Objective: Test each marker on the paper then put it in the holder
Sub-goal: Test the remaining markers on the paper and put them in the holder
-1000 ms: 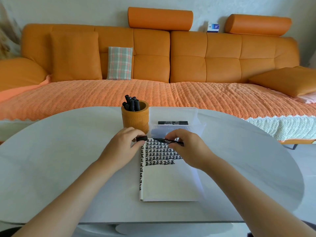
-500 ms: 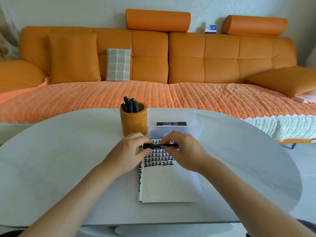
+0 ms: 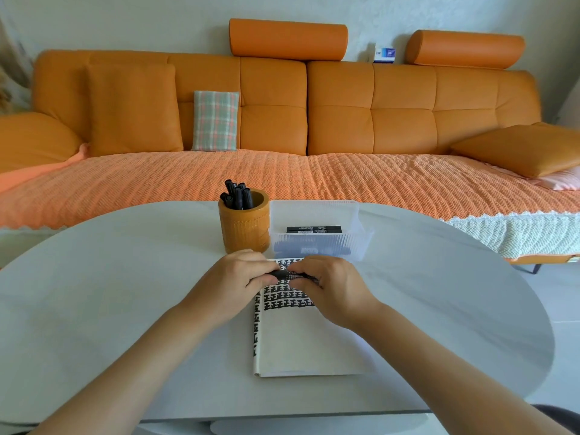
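A black marker (image 3: pixel 287 275) lies level between my two hands, just above the paper (image 3: pixel 301 337). My left hand (image 3: pixel 232 284) pinches its left end, where the cap sits, and my right hand (image 3: pixel 329 287) grips its body. The paper's top is covered with rows of black marks. Behind my left hand stands the orange round holder (image 3: pixel 244 229) with several black markers upright in it. A clear plastic box (image 3: pixel 317 240) behind my right hand holds more black markers lying flat.
The round white table (image 3: pixel 125 293) carries everything; its front edge runs close to me. Behind it stretches an orange sofa (image 3: pixel 282 120) with a plaid cushion and orange pillows. A small blue-and-white box stands on the sofa back.
The cap in my left hand and the marker in my right hand have come together; the two hands now sit close, with the marker whole between them.
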The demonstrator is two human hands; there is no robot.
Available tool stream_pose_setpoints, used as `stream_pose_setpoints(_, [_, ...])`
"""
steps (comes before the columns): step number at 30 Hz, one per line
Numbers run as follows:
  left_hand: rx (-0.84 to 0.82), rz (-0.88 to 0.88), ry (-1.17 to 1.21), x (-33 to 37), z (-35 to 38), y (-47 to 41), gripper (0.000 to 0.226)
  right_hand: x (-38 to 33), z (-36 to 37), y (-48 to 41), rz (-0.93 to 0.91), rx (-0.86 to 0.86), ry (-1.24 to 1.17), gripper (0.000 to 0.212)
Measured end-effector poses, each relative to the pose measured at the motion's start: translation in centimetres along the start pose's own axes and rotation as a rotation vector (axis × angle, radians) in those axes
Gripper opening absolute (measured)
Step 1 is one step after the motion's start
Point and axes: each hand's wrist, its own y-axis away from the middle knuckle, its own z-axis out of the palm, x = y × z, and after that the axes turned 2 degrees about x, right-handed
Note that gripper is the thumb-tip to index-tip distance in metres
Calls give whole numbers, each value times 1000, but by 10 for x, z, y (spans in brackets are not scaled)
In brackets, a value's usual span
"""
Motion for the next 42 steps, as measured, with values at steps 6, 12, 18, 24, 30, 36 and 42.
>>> stream_pose_setpoints(6, [-5,48,-23,0,-1,-3,10,1,2,-1,100,-111,-52,19])
stream_pose_setpoints(12, [-43,-28,30,-8,-4,-14,14,-1,7,-4,194,-173,-125,22])
stream_pose_setpoints(18, [270,-140,5,-30,-25,-29,21,-6,4,-20,289,-17,-305,18])
stream_pose_setpoints(24, [460,-341,-8,-66,-36,-34,49,-17,-13,-71,335,237,-457,12])
stream_pose_setpoints(30, [172,-579,237,-90,-19,-35,83,-26,-20,-146,282,367,-399,9])
stream_pose_setpoints(36, [234,-526,370,-92,-15,-43,63,-25,2,-178,299,185,-216,10])
stream_pose_setpoints(42, [282,-557,313,-91,-15,-44,66,-28,5,-180,360,-70,66,26])
